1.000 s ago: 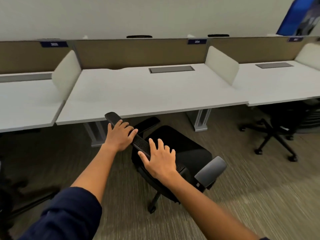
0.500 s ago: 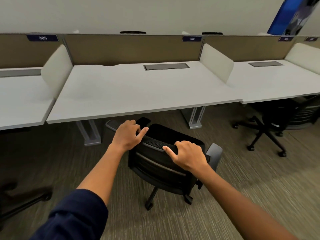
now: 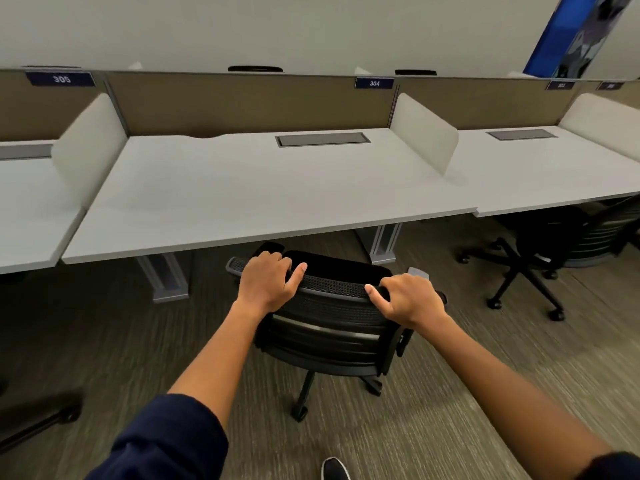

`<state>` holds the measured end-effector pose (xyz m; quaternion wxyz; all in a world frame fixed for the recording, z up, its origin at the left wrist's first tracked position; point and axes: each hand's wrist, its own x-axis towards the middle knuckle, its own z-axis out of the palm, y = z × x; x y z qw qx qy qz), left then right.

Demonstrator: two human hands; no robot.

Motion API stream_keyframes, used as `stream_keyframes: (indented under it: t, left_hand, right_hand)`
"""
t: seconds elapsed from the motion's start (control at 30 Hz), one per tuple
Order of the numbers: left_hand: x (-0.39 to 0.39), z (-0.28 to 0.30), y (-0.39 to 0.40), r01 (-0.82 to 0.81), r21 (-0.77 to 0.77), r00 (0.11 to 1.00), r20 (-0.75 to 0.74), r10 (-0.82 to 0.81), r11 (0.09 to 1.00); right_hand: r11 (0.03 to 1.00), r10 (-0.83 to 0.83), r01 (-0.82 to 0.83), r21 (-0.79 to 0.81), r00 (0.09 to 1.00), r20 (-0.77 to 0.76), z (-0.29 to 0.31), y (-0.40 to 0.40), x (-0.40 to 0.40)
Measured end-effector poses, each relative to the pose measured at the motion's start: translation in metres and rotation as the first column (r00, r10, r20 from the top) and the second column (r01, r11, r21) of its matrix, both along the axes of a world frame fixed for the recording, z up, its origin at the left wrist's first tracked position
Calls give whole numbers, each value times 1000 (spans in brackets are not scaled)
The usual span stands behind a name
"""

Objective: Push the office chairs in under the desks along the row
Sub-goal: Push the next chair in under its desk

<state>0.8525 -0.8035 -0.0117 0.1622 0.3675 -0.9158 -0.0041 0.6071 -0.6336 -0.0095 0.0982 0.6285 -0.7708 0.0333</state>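
Observation:
A black mesh-backed office chair stands just in front of the middle white desk, its back facing me and its seat front at the desk's edge. My left hand grips the left end of the backrest's top rail. My right hand grips the right end of the same rail, fingers curled over it. The chair's base and casters show on the carpet below the backrest.
Another black chair sits partly under the right desk. A chair base pokes in at lower left by the left desk. White dividers and a tan back panel separate the desks. My shoe is at the bottom.
The chair has swung round from a skewed angle to face the desk squarely and rolled closer to it. Both hands went from flat on the backrest to gripping its top rail.

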Motion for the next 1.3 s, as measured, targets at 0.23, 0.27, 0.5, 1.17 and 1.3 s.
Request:
stream_keyframes:
  t: [0.23, 0.27, 0.5, 1.17, 1.3]
  left_hand:
    - [-28, -5, -50, -67, 61, 997, -21, 69, 996]
    - [-33, -5, -57, -74, 66, 997, -20, 76, 995]
    - [-65, -4, -96, -122, 50, 993, 2, 122, 991]
    - [-143, -6, -141, -195, 60, 979, 65, 191, 979]
    - [-140, -5, -140, -199, 70, 977, 94, 193, 977]
  right_hand:
    - [997, 79, -78, -24, 996, 29, 1, -57, -30]
    - [996, 84, -83, -29, 996, 23, 2, -65, -35]
    - [993, 113, -113, -31, 994, 7, 1, -115, -74]
    - [999, 28, -23, -40, 990, 135, -8, -193, -163]
    - [999, 38, -34, -32, 990, 139, -6, -191, -162]
